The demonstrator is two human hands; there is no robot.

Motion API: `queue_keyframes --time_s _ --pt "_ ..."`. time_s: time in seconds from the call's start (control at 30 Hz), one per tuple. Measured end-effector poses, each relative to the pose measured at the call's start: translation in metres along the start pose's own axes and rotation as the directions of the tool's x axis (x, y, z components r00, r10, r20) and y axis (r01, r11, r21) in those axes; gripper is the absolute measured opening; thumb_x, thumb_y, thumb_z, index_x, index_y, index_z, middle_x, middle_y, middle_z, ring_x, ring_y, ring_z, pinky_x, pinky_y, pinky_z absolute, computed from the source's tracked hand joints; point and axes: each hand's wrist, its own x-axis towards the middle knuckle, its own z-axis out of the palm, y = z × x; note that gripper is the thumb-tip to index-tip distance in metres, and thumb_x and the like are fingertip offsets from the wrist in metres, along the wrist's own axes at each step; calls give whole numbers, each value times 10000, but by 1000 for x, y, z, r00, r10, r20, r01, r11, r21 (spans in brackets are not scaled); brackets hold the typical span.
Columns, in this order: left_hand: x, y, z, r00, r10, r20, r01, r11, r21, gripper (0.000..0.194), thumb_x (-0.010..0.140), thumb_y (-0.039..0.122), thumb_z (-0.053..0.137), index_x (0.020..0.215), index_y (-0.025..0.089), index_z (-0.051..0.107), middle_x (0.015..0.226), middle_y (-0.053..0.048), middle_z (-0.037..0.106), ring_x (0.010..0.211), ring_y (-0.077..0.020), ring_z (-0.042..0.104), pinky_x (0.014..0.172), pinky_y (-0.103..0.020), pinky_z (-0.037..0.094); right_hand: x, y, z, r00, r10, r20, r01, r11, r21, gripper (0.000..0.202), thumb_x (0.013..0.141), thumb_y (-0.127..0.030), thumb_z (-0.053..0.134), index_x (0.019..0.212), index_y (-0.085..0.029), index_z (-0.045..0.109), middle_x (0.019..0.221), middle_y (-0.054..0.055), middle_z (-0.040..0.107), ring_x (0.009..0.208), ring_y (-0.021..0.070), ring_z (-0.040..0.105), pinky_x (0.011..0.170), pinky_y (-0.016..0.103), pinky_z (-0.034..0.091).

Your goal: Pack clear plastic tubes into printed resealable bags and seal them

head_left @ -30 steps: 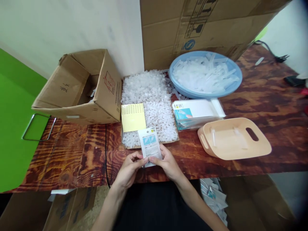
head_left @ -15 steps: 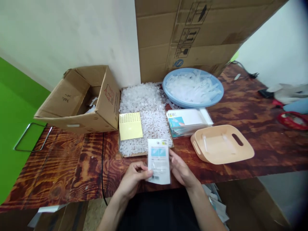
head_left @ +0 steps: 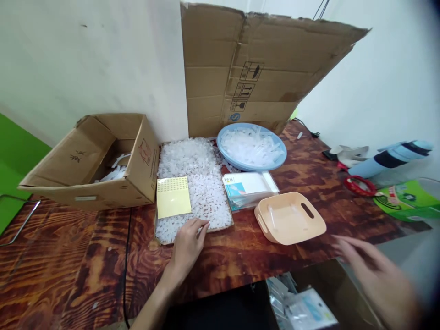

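Observation:
My left hand [head_left: 189, 240] is at the front edge of a shallow tray [head_left: 227, 225] heaped with small clear plastic pieces [head_left: 209, 197]. Its thumb and fingertips are pinched together over the pieces; whatever is between them is too small to make out. Out to the right, past the table's front edge, my right hand [head_left: 374, 275] is blurred, with fingers stretched out and nothing in it. Below and left of it, a flat printed packet [head_left: 311, 309] lies on other clear packets in a cardboard box [head_left: 347, 286]. A yellow sticker sheet [head_left: 173, 197] rests on the plastic pieces.
Right of the tray are a stack of printed packets [head_left: 250, 185] and a beige basket [head_left: 292, 238]. Behind stands a blue basin [head_left: 252, 165] of clear strips. An open cardboard box [head_left: 99, 197] is at left. Red tape [head_left: 359, 185] lies far right.
The packet has left my hands and a packet now lies in the box below. My right hand has swung right; my left has moved up to the tray. The view has turned right.

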Motion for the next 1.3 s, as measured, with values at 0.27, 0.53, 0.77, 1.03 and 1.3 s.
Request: queue_keyframes --time_s 0.27,0.53,0.77,1.03,1.3 --pt "43 -3 12 993 19 113 -53 951 306 93 922 175 621 916 188 713 936 -80 701 906 -256 655 771 -327 479 74 -62 130 880 -133 455 278 923 -267 249 911 -308 457 890 -155 652 854 168 740 785 289 702 648 329 443" --pt "61 12 26 989 11 -145 -16 999 -30 218 983 372 536 1036 210 673 952 -97 685 905 -272 646 810 -357 452 76 -70 88 918 -319 235 296 947 127 274 907 -381 432 999 -212 625 694 42 668 675 256 656 658 346 483" --pt "123 29 43 966 -177 -190 40 826 -562 349 721 427 794 933 190 651 1107 -79 604 935 -237 606 870 -346 455 52 -111 92 887 -434 155 362 864 349 468 953 -490 515 1302 -216 665 1060 88 657 951 243 640 828 341 497" --pt "78 -20 -10 910 -411 -55 164 480 -862 424 788 441 753 1064 177 568 955 -84 741 855 -212 716 798 -324 543 23 -111 111 928 -357 107 208 735 645 262 902 -431 653 1041 -235 758 1106 85 671 1029 260 638 870 354 537" --pt "30 -17 -35 867 -492 77 226 252 -941 539 661 284 910 1093 108 640 926 -108 786 764 -188 750 711 -237 573 -8 -175 148 939 -211 272 -224 227 948 320 864 -374 745 1115 -235 601 1090 93 727 858 214 692 785 339 565"
